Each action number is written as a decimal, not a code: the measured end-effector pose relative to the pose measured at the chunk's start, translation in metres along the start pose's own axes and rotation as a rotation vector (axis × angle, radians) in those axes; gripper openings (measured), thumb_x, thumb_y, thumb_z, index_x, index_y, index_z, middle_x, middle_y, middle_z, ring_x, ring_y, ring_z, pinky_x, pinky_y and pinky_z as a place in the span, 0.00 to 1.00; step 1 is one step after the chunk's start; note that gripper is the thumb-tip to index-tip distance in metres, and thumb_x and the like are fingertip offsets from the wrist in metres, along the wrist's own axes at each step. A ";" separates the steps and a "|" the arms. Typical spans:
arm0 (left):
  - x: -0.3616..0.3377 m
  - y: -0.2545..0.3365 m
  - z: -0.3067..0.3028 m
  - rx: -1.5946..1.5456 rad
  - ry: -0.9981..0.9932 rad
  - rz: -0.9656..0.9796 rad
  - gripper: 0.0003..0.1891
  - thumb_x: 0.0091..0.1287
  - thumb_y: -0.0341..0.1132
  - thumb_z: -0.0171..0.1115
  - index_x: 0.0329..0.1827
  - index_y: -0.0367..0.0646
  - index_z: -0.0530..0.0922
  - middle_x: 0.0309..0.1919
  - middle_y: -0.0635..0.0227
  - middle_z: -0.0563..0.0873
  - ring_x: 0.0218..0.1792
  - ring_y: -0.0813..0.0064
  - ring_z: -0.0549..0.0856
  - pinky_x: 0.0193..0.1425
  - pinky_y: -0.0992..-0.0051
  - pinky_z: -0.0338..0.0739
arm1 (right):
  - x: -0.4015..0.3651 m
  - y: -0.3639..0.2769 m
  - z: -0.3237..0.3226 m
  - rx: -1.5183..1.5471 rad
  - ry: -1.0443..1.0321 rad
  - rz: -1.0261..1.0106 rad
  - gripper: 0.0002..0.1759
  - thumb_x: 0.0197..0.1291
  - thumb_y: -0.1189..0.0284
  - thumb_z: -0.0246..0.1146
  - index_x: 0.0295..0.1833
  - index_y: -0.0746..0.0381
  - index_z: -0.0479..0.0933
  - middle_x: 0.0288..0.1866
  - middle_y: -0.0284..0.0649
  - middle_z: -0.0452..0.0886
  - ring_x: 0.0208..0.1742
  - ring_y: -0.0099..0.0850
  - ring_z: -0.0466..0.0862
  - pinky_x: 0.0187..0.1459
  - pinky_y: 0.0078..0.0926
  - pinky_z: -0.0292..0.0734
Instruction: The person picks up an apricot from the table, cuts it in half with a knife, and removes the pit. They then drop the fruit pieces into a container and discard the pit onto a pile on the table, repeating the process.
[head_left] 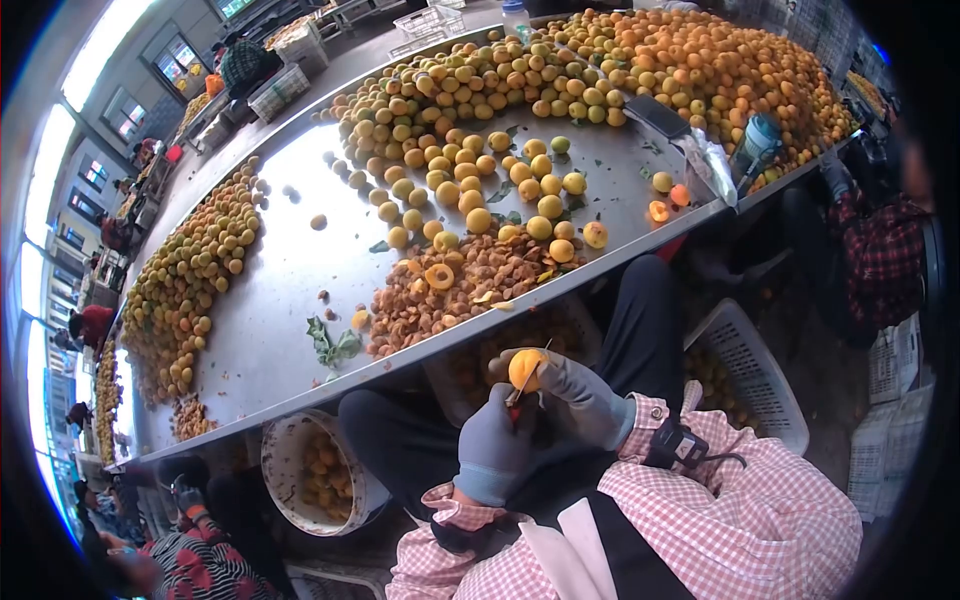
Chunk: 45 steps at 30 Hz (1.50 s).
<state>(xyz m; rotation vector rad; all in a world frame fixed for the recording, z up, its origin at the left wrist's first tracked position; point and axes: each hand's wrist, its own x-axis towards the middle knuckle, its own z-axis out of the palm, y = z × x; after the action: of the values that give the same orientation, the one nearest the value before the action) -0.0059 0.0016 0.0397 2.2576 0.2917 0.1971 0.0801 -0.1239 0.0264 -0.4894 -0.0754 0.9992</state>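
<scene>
Above my lap, my right hand, in a grey glove, has its fingers wrapped round an orange apricot. Close against it on the left is my left hand, also gloved, closed on a small knife with a reddish handle. The thin blade points up beside the fruit; how deep it sits in the flesh cannot be made out. Beyond my hands, on the metal table, lies a heap of brown pits with some cut fruit pieces on it.
Large apricot piles cover the table's far side. A phone and a bottle are at the right. Below the edge stand a white bucket and a crate. People sit at both sides, a red-checked sleeve at the right.
</scene>
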 end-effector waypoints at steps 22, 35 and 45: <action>-0.006 -0.015 -0.004 -0.501 0.071 -0.252 0.09 0.64 0.34 0.66 0.39 0.39 0.76 0.23 0.71 0.79 0.25 0.83 0.75 0.32 0.80 0.72 | -0.008 -0.038 -0.015 -0.004 0.061 0.071 0.27 0.63 0.75 0.59 0.66 0.56 0.62 0.53 0.36 0.73 0.46 0.26 0.80 0.45 0.19 0.77; -0.006 -0.005 -0.007 0.035 -0.028 0.073 0.14 0.65 0.36 0.64 0.51 0.43 0.77 0.32 0.58 0.86 0.31 0.64 0.88 0.34 0.72 0.79 | -0.033 -0.043 -0.002 -0.558 0.106 0.100 0.30 0.52 0.69 0.73 0.59 0.59 0.67 0.52 0.36 0.74 0.44 0.21 0.77 0.45 0.18 0.74; -0.012 -0.008 -0.011 0.194 -0.059 0.246 0.17 0.60 0.34 0.66 0.53 0.47 0.76 0.33 0.56 0.85 0.32 0.53 0.85 0.33 0.65 0.78 | -0.034 -0.028 -0.006 -1.084 0.022 -0.312 0.24 0.55 0.70 0.71 0.54 0.58 0.69 0.49 0.37 0.72 0.50 0.27 0.75 0.55 0.24 0.71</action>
<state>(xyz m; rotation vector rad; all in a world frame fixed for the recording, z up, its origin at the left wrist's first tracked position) -0.0210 0.0113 0.0395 2.4850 -0.0005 0.2389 0.0856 -0.1662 0.0382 -1.4252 -0.6752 0.5740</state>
